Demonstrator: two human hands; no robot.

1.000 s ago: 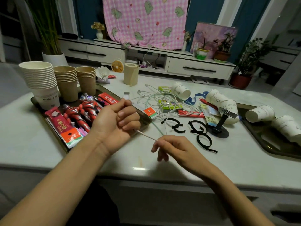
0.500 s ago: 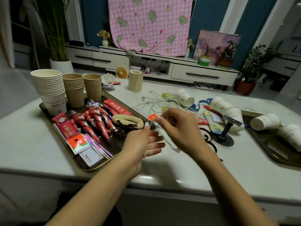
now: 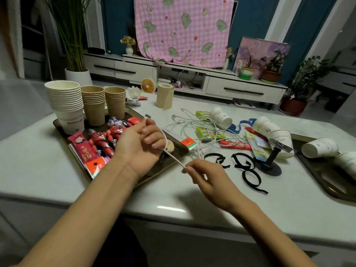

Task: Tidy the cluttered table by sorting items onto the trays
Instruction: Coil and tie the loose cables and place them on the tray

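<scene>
Left grip (image 3: 142, 143) curls round the white cable (image 3: 173, 158), right grip (image 3: 208, 176) pinches its end; best wound in even, lightly taut loops.

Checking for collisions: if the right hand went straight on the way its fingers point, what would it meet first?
The right hand points up-left along the white cable it pinches. First in line is probably the left hand, gripping that cable over the tray; depth is unclear.

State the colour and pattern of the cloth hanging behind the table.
Cloth: pink checked with green figures; head view.
</scene>
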